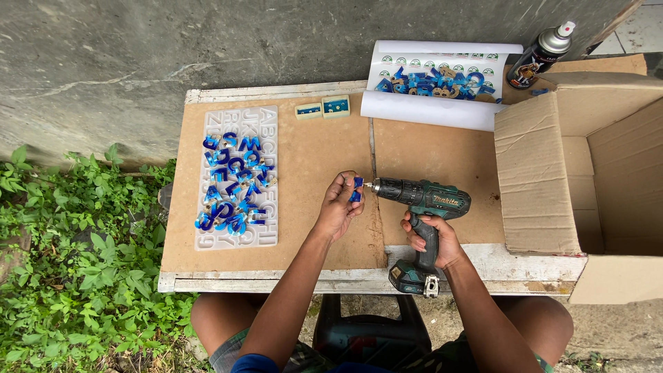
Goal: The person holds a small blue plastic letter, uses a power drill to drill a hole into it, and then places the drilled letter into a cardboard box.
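My left hand (340, 205) pinches a small blue letter piece (357, 188) over the middle of the brown board. My right hand (434, 238) grips the handle of a teal cordless drill (423, 207), held sideways with its bit tip touching the blue piece. To the left lies a clear letter mould tray (237, 178) with several blue letter pieces (233, 181) heaped on it.
A white sheet (436, 84) at the back holds more blue letters. Two small cream blocks (324, 108) lie near the board's far edge. A spray can (543, 52) and an open cardboard box (587, 173) stand at the right. Green plants (76, 262) grow left of the table.
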